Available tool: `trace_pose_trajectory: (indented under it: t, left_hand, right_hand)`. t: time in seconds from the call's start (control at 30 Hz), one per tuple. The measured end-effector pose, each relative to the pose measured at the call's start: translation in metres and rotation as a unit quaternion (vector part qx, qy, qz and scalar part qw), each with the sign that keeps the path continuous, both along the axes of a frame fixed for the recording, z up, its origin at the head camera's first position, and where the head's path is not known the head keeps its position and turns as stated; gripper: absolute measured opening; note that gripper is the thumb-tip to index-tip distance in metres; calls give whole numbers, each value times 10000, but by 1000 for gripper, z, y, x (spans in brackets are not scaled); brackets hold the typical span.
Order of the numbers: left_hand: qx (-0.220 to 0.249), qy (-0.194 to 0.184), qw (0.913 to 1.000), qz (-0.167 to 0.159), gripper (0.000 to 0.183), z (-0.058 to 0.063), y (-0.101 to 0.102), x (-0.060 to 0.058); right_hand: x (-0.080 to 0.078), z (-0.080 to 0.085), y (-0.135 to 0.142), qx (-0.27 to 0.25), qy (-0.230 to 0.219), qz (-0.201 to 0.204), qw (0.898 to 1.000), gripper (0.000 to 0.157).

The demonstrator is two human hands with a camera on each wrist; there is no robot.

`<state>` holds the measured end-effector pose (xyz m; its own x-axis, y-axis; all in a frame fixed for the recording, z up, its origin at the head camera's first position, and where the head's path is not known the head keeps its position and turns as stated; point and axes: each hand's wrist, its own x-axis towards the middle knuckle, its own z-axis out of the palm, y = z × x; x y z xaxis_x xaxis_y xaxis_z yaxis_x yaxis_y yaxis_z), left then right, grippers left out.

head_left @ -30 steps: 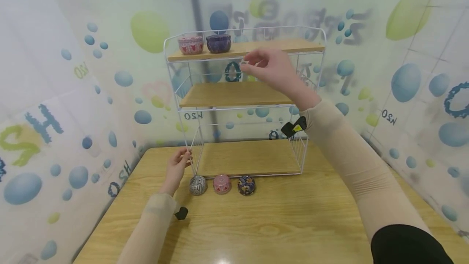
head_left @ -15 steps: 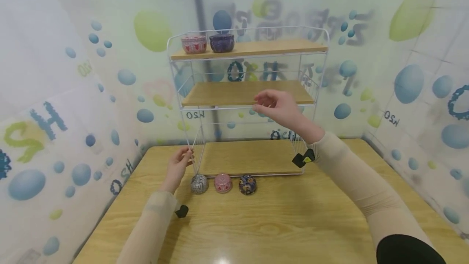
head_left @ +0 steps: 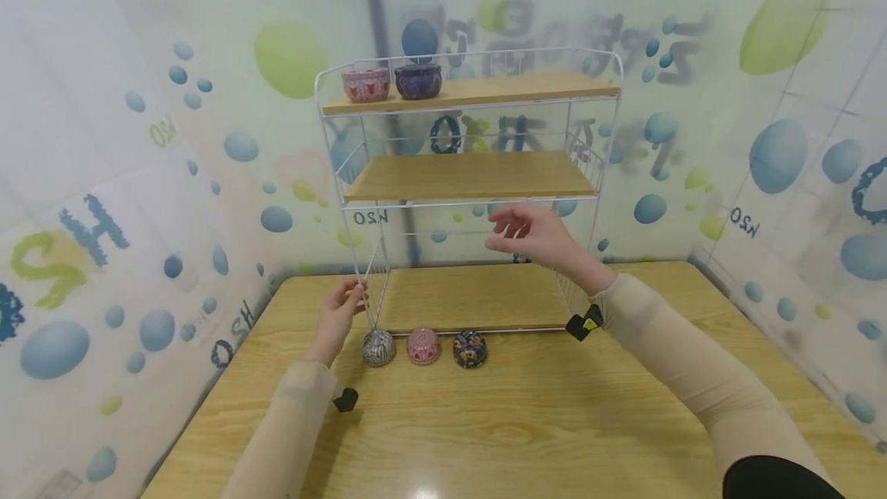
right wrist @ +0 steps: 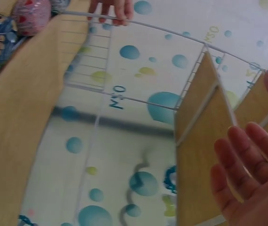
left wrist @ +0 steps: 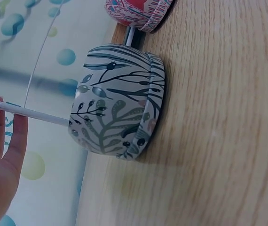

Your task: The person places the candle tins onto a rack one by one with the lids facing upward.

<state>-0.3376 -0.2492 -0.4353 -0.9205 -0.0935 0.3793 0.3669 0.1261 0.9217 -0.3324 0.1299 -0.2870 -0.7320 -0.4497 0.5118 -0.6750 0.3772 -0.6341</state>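
My left hand [head_left: 338,313] grips the front left post of a white wire rack [head_left: 471,174] with wooden shelves, low down near the table; the left wrist view has its fingers [left wrist: 17,141] at the thin rod. Just beside it on the table sits a round tin [left wrist: 117,101] with a black-and-white leaf pattern. To that tin's right stand a pink tin [head_left: 423,346] and a dark blue patterned tin [head_left: 470,349], along the rack's front edge. My right hand [head_left: 535,239] hovers before the rack, below the middle shelf, fingers loosely bent and holding nothing.
On the top shelf's left end, a pink tin with red hearts [head_left: 366,85] and a dark purple tin [head_left: 418,81] stand side by side. The rack stands at the back of a wooden table [head_left: 513,422], before a dotted curtain [head_left: 291,60].
From near the top shelf, my right hand has come down past the middle shelf, empty throughout. My left hand keeps its grip on the post, and the tins stay put.
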Motion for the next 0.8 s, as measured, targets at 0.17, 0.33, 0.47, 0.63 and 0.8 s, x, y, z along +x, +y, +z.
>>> trace_pose_trajectory:
  t: [0.17, 0.33, 0.47, 0.63, 0.8]
  left_hand:
    - [32, -4, 10000, -14, 18, 0, -1, 2]
    - [93, -44, 9999, -8, 21, -2, -2, 1]
    - [146, -113, 9998, 0, 22, -3, -2, 2]
    - [118, -158, 9998, 13, 26, -2, -1, 1]
    - [47, -166, 9998, 24, 28, 0, 0, 1]
  right_hand:
    - [-3, -29, -2, 382, -25, 326, 9987, 45]
    - [2, -57, -5, 625, -441, 584, 9954, 56]
    - [5, -85, -7, 759, -727, 708, 9919, 65]
    - [5, -116, -10, 815, -881, 831, 9893, 69]
    - [2, -135, -12, 586, -1273, 1060, 9844, 73]
